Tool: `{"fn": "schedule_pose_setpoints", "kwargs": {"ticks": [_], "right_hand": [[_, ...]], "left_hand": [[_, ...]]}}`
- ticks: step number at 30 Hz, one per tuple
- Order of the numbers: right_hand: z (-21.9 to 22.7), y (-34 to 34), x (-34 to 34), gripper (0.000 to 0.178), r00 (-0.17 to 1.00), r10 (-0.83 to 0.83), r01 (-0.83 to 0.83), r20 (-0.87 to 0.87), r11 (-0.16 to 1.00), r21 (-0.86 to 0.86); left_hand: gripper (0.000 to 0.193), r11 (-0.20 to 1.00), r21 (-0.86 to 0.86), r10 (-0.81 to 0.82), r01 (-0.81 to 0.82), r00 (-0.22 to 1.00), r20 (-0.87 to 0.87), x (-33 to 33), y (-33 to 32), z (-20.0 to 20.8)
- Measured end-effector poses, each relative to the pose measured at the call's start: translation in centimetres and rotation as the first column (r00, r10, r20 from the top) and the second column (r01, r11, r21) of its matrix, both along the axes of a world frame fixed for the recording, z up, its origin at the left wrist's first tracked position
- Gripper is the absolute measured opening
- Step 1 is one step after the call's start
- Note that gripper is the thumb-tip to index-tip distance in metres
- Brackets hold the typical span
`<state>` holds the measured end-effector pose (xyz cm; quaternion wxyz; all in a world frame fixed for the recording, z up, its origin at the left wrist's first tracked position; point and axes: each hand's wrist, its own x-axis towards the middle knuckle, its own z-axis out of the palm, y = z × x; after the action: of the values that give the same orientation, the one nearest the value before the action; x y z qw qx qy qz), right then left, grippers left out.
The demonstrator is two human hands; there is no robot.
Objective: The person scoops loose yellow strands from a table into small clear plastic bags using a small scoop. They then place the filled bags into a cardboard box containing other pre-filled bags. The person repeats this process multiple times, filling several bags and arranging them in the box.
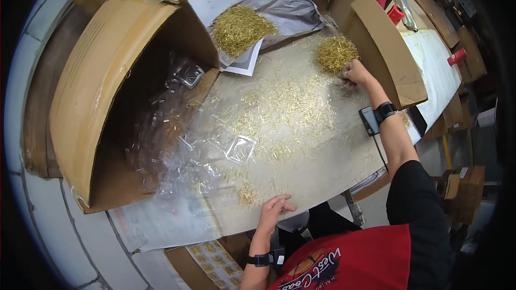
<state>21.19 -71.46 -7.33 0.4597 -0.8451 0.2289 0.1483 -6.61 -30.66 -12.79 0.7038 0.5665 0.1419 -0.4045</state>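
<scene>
Small thin gold-coloured metal pieces, like pins or clips, lie scattered (285, 107) over the pale work board (322, 174). At the far right of the board, my right hand (356, 73) is at the near edge of a rounded heap of the gold pieces (336, 52). Its fingers are curled together, and whatever may be between them is hidden. My left hand (275, 210) rests at the board's near edge, fingers stretched out and holding nothing. A clear plastic case (241, 149) lies among the scattered pieces, left of the middle.
On the left a large cardboard box (115, 59) lies on its side, with clear plastic cases (172, 145) spilling out. A bigger gold heap (241, 29) sits on paper at the back. Cardboard walls (384, 48) stand at the right. A small dark device (370, 121) hangs by my right wrist.
</scene>
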Motion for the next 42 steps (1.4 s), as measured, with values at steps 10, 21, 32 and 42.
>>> {"fn": "schedule_pose_setpoints", "kwargs": {"ticks": [10, 21, 32, 42], "right_hand": [[-3.6, -0.9, -3.4, 0.017, 0.942, -0.213, 0.171, 0.259, 0.970, 0.175], [-5.8, 0.5, -4.4, 0.013, 0.802, -0.461, 0.374, 0.381, 0.883, 0.282], [-6.4, 0.1, -3.0, 0.013, 0.843, -0.440, 0.330, 0.309, 0.878, 0.348], [-4.9, 1.0, -5.7, 0.009, 0.858, -0.468, 0.282, 0.211, 0.773, 0.569]], "left_hand": [[0.031, 0.983, -0.137, 0.116, -0.123, 0.992, -0.058, 4.3, -4.6, 1.9], [0.029, 0.984, -0.173, 0.026, -0.031, 0.999, -0.027, 9.5, -11.4, 2.0], [0.028, 0.989, -0.141, 0.047, -0.051, 0.998, -0.034, 13.5, -17.0, 2.2], [0.020, 0.981, 0.081, 0.140, -0.175, 0.936, 0.324, 27.0, -29.3, -0.9]]}}
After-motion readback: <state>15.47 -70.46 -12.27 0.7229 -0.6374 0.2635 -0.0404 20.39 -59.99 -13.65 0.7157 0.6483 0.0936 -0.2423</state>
